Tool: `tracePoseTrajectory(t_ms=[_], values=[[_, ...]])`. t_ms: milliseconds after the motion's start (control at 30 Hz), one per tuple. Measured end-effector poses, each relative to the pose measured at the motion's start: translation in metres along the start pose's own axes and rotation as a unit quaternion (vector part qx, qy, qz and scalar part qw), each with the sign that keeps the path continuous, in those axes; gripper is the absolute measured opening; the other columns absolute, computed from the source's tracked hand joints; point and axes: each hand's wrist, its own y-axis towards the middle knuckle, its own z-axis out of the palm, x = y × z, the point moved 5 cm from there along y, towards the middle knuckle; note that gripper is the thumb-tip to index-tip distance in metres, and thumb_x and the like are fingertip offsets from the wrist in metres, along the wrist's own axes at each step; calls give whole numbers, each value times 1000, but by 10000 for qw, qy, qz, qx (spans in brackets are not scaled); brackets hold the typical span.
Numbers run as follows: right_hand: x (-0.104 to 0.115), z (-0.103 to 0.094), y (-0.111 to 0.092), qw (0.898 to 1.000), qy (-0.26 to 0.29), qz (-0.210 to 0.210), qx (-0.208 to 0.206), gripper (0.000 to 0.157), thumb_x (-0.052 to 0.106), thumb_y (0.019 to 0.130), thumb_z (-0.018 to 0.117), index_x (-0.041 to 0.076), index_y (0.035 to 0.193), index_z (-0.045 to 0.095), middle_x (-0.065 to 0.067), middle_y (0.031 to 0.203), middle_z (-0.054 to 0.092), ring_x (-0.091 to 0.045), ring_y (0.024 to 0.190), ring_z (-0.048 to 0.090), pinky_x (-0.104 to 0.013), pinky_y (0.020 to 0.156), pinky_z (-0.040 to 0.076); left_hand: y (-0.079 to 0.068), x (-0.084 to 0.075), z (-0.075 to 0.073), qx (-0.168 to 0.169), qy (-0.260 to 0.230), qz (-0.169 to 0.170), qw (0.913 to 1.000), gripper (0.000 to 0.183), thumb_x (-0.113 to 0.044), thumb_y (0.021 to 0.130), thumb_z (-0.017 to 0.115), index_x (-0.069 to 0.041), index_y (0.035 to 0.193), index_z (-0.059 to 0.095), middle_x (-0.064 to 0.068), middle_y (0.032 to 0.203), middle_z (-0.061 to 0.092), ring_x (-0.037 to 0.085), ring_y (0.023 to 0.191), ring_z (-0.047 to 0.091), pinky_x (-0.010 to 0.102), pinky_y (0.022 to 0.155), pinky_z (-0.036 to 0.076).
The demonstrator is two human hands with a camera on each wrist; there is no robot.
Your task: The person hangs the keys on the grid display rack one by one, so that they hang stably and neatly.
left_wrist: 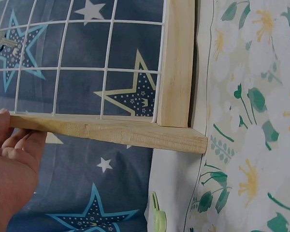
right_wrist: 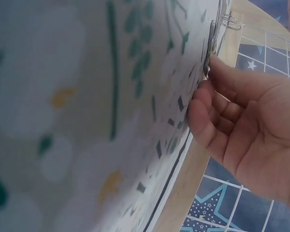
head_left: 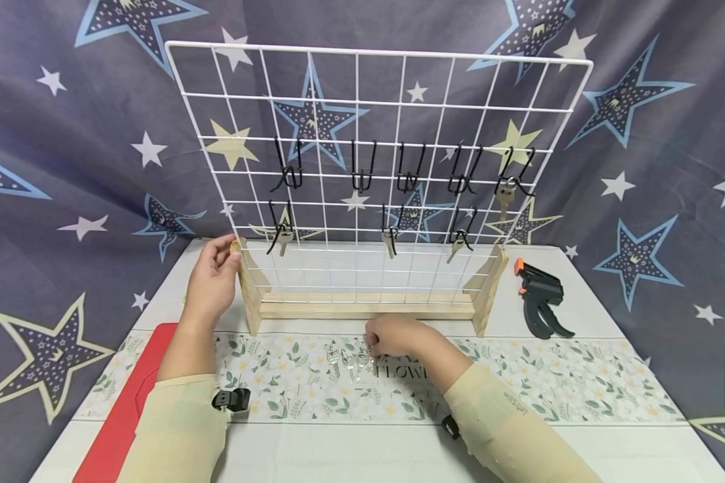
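Observation:
My left hand [head_left: 213, 278] grips the upper edge of the left wooden side [left_wrist: 111, 133] of a stand, thumb on one face and fingers on the other. The stand carries a white wire grid [head_left: 356, 104] with several black hooks [head_left: 407, 181]. Keys hang from some hooks, among them a key [head_left: 505, 196] at the upper right and a key [head_left: 284, 238] at the lower left. In front of the stand, my right hand [head_left: 399, 335] is low over the table, thumb and fingers pinching a key [right_wrist: 210, 46], partly hidden. Several loose keys [head_left: 335, 364] lie just left of it.
A red board [head_left: 127, 409] lies at the left under my forearm. At the right is a black tool with orange tips [head_left: 540, 298]. A floral strip [head_left: 550, 382] crosses the white table [head_left: 338, 453]. Behind the stand hangs a star-patterned cloth [head_left: 97, 268]. A green object [left_wrist: 158, 217] lies beyond the left side.

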Motion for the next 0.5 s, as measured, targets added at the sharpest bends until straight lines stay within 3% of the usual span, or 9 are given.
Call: tracePoseTrajectory(t_ms=[233, 500], values=[[-1, -9, -9, 9996, 87, -247, -88, 8, 19, 93, 68, 19, 86, 64, 9, 80, 58, -11, 71, 52, -26, 66, 46, -1, -3, 0, -17, 45, 47, 10000, 45, -24, 106, 42, -9, 148, 36, 15, 148, 47, 23, 136, 46, 31, 114, 40], [-1, -21, -22, 9961, 366, -670, -448, 15, 17, 95, 64, 20, 81, 59, 10, 73, 54, -9, 69, 49, -27, 67, 46, -1, 0, 0, -50, 88, 38, 9999, 46, -25, 106, 41, -9, 148, 36, 16, 148, 47, 21, 135, 47, 28, 113, 41]])
